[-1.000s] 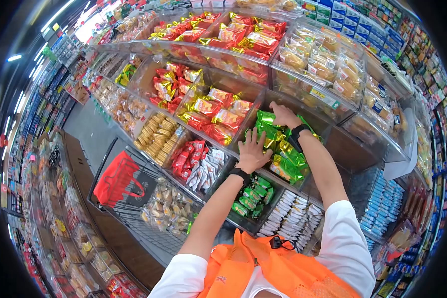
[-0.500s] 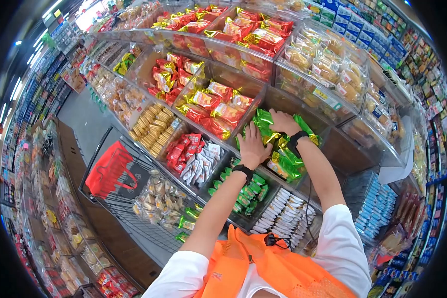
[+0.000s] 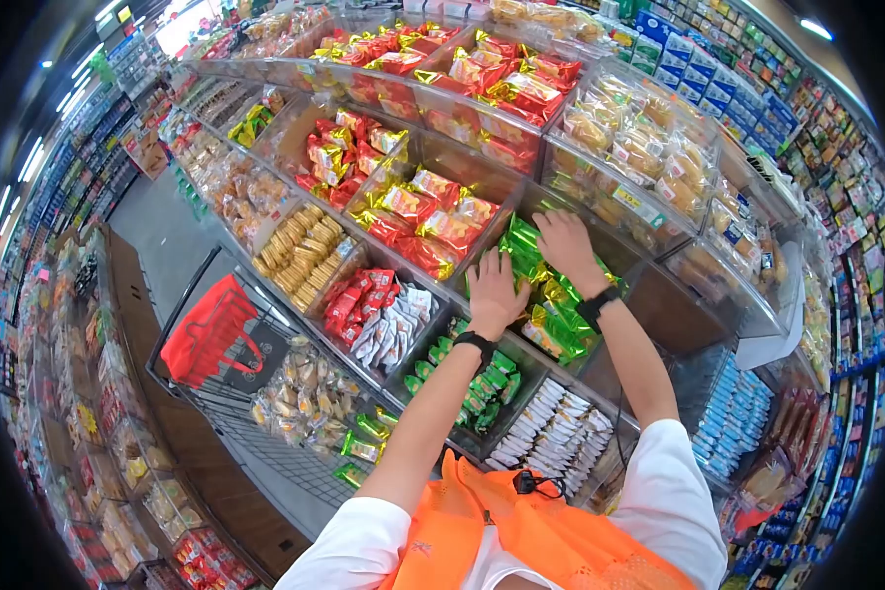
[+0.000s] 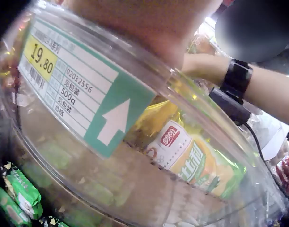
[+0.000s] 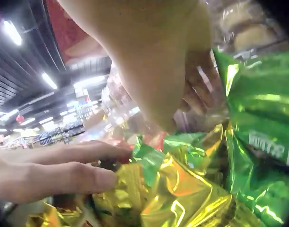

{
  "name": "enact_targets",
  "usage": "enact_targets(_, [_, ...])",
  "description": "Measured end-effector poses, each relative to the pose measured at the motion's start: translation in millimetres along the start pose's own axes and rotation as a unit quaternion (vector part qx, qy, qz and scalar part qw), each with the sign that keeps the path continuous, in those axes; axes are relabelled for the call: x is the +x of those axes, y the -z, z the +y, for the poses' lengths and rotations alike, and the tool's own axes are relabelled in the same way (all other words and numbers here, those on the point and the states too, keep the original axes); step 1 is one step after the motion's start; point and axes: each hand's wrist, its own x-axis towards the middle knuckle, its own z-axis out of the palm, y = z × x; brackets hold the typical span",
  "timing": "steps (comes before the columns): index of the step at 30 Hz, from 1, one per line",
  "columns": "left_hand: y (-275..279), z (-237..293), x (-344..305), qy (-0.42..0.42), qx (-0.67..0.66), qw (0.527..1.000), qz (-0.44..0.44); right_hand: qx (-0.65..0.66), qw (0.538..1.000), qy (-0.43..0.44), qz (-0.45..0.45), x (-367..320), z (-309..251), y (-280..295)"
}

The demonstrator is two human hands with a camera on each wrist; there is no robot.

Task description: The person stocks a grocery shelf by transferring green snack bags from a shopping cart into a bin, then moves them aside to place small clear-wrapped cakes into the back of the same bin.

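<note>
Both hands are in a clear-fronted bin of green and gold snack packets (image 3: 557, 323). My left hand (image 3: 496, 293) lies over the left side of the pile, fingers fairly straight. To its right, my right hand (image 3: 568, 251) rests on the packets near the bin's back wall, fingers extended and slightly bent. Seen from the right wrist, the left fingers (image 5: 64, 172) touch a crinkled gold packet end (image 5: 180, 194), and a green packet (image 5: 265, 109) stands at the right. The left wrist view shows a packet (image 4: 196, 161) through the clear bin front; the left fingers are hidden there.
A price label (image 4: 78, 90) is on the bin front. Bins of red packets (image 3: 428, 221), biscuits (image 3: 305, 258), small green packets (image 3: 477, 388) and white packets (image 3: 556, 428) surround this one. A cart (image 3: 265, 433) with a red bag (image 3: 206, 334) stands at the left.
The left hand's spread fingers have come closer together on the packets. The right hand dipped into the pile, then its fingers extended toward the back again. The head view has shifted slightly.
</note>
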Motion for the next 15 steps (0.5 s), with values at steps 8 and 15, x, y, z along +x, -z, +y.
enact_targets(8, [1.0,-1.0,-5.9,-0.11,0.002,0.994,-0.027,0.013,0.964,-0.184,-0.193,-87.8,39.9,44.8])
enact_targets(15, [-14.6,-1.4,-10.0,-0.087,0.029,0.996,-0.023,0.086,0.982,-0.167,-0.022,-50.5,25.1,56.2])
